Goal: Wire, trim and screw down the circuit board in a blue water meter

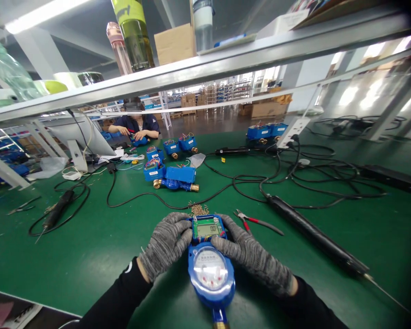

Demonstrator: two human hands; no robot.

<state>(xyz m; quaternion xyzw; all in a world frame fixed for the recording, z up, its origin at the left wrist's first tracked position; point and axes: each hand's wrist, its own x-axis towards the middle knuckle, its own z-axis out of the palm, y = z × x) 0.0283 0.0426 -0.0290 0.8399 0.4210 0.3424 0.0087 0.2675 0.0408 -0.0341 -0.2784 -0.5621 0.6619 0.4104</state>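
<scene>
Seen from a head-worn camera, two hands in grey knit gloves rest on a blue water meter [211, 269] lying on a green workbench [89, 246], close to the person's body. The left hand [166, 244] wraps the meter's upper left side, fingers curled against the edge of its green circuit board [207, 228] with a small display. The right hand [250, 256] presses the upper right side, fingers bent along the housing. Just beyond the meter lies a small heap of brass screws [198, 209]. Red-handled pliers [256, 221] lie near the right hand, beside a black electric screwdriver [315, 237]. More blue meters [173, 176] stand further back, where another person [137, 125] works.
</scene>
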